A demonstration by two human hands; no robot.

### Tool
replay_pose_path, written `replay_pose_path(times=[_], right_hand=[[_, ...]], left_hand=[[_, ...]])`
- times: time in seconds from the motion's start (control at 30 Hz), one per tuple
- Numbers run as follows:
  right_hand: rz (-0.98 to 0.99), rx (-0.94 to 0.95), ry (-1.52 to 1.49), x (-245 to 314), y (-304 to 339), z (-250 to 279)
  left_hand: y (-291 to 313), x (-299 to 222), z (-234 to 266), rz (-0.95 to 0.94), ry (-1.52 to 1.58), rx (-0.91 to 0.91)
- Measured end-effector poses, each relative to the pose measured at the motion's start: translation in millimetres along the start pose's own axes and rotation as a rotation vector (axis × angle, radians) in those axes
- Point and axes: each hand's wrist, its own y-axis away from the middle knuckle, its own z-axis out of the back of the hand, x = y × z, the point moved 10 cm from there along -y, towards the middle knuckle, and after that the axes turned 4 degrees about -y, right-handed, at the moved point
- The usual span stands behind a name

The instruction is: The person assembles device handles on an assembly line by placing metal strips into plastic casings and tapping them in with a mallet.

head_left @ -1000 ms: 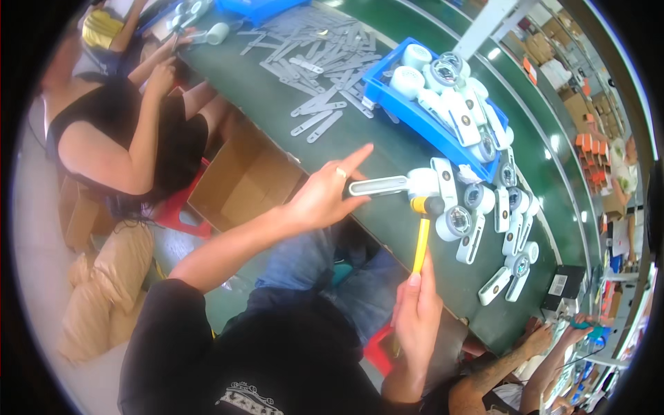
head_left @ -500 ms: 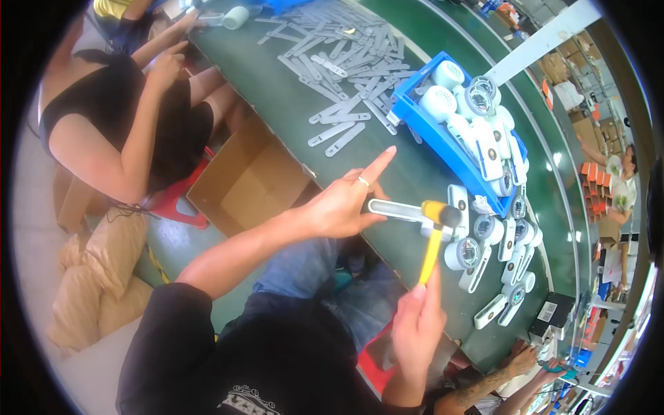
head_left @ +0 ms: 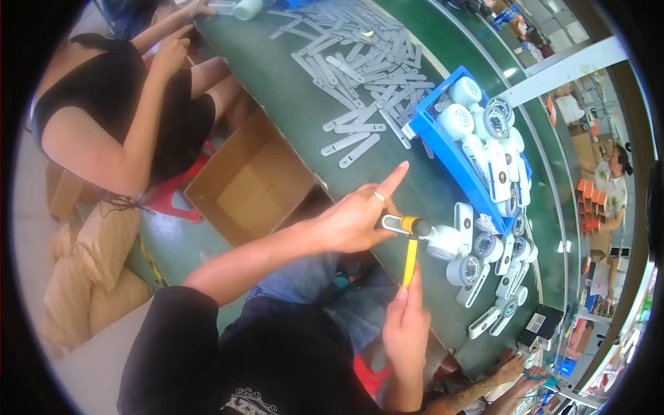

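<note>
My left hand (head_left: 356, 220) grips a white handheld device (head_left: 445, 243) by its handle end, with the index finger stretched out past it. The device has a round head and a long handle with a grey strip; the hand hides part of the handle. In my right hand (head_left: 407, 328) is a small hammer (head_left: 411, 261) with a yellow handle and a yellow-and-black head. The hammer head lies over the device's handle, close to my left fingers; whether it touches cannot be made out.
A blue bin (head_left: 453, 149) full of similar white devices stands on the green table (head_left: 304, 117). Several more devices (head_left: 487, 245) lie right of it. Grey strips (head_left: 360, 69) are heaped at the back. An open cardboard box (head_left: 242, 183) and a co-worker (head_left: 114, 117) are at the left.
The hammer has moved left along the device's handle toward my left hand, uncovering the round head. My left hand keeps its hold. The whole view has shifted slightly.
</note>
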Motion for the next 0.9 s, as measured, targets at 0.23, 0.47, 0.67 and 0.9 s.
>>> replay_pose_path(times=[0.23,0.47,0.67,0.9], right_hand=[[0.053,0.034,0.087,-2,-7,-10],[-0.016,0.096,0.096,-9,-27,-23],[-0.255,-0.214,-0.487,-78,-5,-3],[-0.322,-0.270,-0.744,-53,-27,-27]], left_hand=[[-4,3,0,-0.016,0.046,-0.001],[-3,6,14,0.011,0.045,-0.053],[18,-24,-9,-0.119,-0.123,-0.136],[44,-34,-52,0.021,0.006,-0.281]])
